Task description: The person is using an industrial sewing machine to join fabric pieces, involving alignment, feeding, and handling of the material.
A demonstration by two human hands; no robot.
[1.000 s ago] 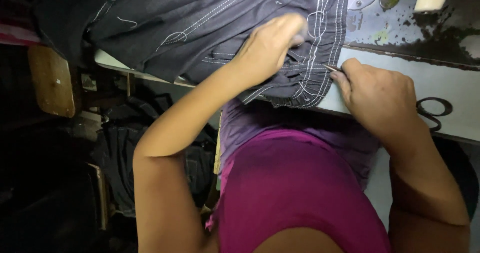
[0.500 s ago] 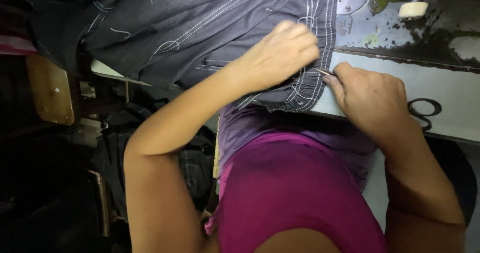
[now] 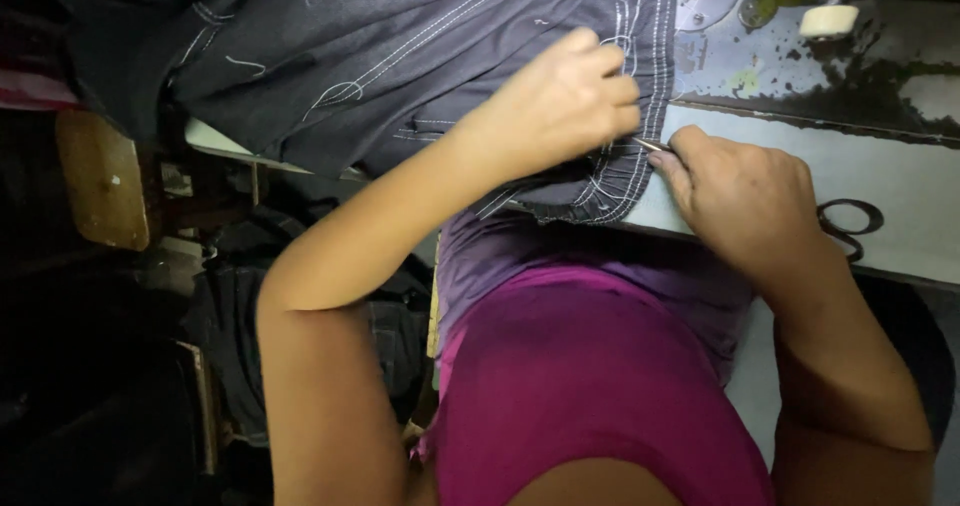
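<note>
- Nearest the camera is the person's own body in a magenta top (image 3: 590, 396), with both bare arms reaching away toward the table.
- A bit further out, the right hand (image 3: 745, 196) rests on the pale table edge (image 3: 880, 171). Its fingers are pinched together on a thin metal tool (image 3: 650, 146), maybe a seam ripper or small snips; I can't tell which, since only a sliver of it shows. The tip sits right at the stitched edge of the cloth.
- Just left of it, the left hand (image 3: 565, 101) is closed down on the dark garment (image 3: 420, 56), fingers curled and bunching the fabric beside the tool tip.
- The garment itself lies over the table's left part, with its near edge hanging off toward the person's lap. It looks like dark denim-ish cloth with rows of white topstitching. My guess is it's soft and floppy but fairly heavy, no slip to it, nothing fragile. The best hold looks like the thick stitched band close to the tool, so the cloth stays taut there.
- On the table to the right lie black-handled scissors (image 3: 850, 221), near the right wrist, not touching.
- Farthest off is a worn sewing machine bed (image 3: 790, 56) with chipped paint.
- Off to the left, in the dark, there's a wooden chair back (image 3: 100, 181).
</note>
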